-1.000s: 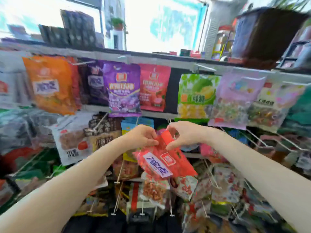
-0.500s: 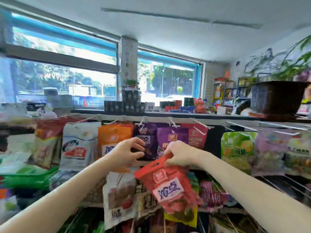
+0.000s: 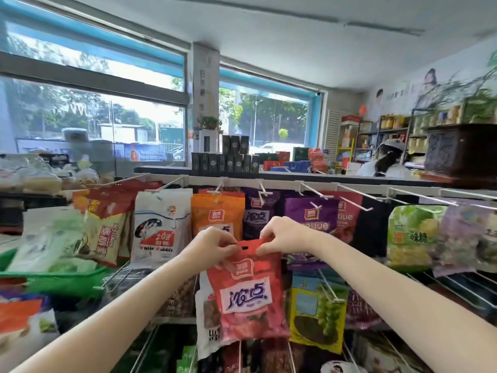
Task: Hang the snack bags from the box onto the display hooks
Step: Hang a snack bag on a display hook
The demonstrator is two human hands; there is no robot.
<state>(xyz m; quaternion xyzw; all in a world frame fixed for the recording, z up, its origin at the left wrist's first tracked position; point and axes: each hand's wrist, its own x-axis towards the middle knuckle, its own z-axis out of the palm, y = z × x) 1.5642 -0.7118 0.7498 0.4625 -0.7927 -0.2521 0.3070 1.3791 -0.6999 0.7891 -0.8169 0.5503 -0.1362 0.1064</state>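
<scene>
Currently left hand (image 3: 212, 244) and right hand (image 3: 282, 235) pinch the red snack bag (image 3: 248, 292) by its top corners, unhung, below the rack's stocked top-rail hooks (image 3: 262, 193); box unseen.

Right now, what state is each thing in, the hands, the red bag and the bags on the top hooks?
left hand: pinching the red bag's top edge
right hand: pinching the same top edge
red snack bag: held upright, hang hole visible, not yet on a hook
orange bag: hanging on its hook
purple bag: hanging on its hook
</scene>
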